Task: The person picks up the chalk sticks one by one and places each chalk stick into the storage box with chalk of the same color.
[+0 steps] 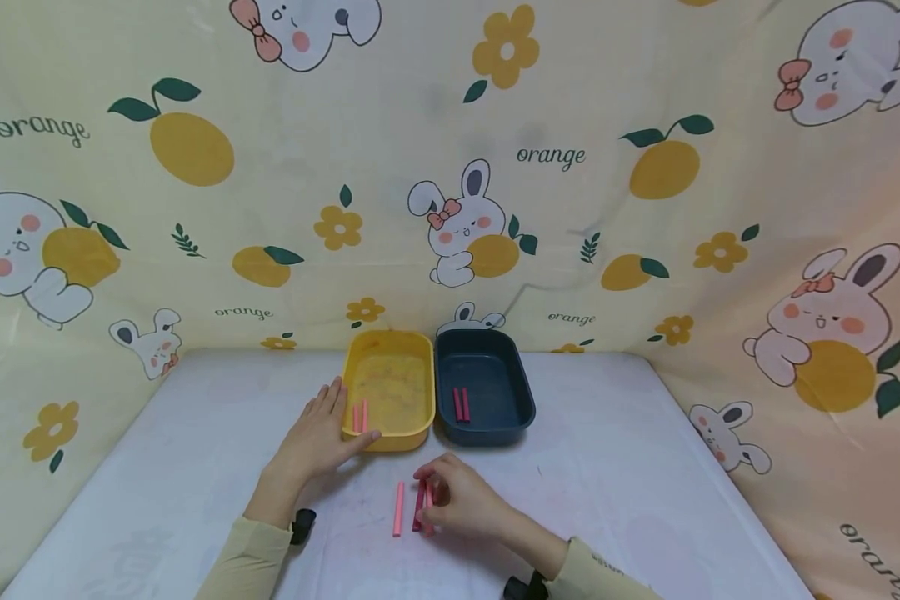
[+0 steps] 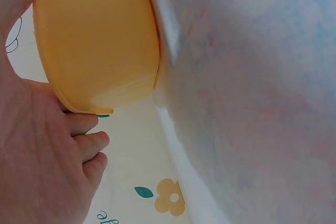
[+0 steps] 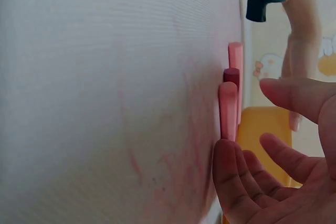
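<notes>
My left hand (image 1: 322, 429) lies flat against the front left corner of a yellow tray (image 1: 390, 342), thumb along its front and fingers up its side; in the left wrist view the left hand (image 2: 42, 156) cups the yellow tray (image 2: 94, 40). Two pink sticks (image 1: 360, 415) lie inside. A dark blue tray (image 1: 521, 392) next to it holds two dark red sticks (image 1: 461, 404). My right hand (image 1: 457, 498) hovers over a dark red stick (image 1: 418, 506) and a pink stick (image 3: 228, 109). One fingertip (image 3: 226, 166) touches that pink stick's end; the thumb stays apart.
Another pink stick (image 1: 398, 508) lies alone just left of the right hand. The table (image 1: 607, 467) has a pale cloth and is enclosed by a printed fabric backdrop (image 1: 555, 158) behind and on both sides.
</notes>
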Available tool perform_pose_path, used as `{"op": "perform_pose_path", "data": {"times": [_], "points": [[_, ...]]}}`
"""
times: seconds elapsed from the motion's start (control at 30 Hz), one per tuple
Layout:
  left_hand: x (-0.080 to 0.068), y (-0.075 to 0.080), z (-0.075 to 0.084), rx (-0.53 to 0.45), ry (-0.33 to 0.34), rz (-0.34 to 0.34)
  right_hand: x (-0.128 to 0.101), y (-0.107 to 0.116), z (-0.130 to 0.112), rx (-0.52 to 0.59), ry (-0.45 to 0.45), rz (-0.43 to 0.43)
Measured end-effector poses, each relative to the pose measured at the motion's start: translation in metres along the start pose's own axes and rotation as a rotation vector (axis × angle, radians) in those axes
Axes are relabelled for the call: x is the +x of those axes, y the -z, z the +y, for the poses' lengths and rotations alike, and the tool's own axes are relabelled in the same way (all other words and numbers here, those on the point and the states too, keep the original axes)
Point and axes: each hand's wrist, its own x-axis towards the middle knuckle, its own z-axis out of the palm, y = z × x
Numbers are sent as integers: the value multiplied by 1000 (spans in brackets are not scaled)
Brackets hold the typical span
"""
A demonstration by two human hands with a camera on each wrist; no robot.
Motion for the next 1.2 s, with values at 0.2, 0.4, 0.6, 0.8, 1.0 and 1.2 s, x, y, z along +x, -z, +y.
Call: {"op": "perform_pose_path", "data": {"times": [0.2,0.4,0.6,0.8,1.0,1.2], "points": [[1,0,1,-10,-9,3,-2,0,0,-22,45,-9],[1,1,2,-13,-16,4,-3,1,2,-6,28,-10],[-1,0,2,-16,-17,8,-3,0,4,2,-6,-5],[0,-1,1,-15,-11,8,-4,-1,4,11,-7,-8],[1,-3,-1,-5,-4,-2,-5,-2,4,36,-24,13],[0,-1,-1,-4,-7,3,-6,-2,4,75,-27,29]]}}
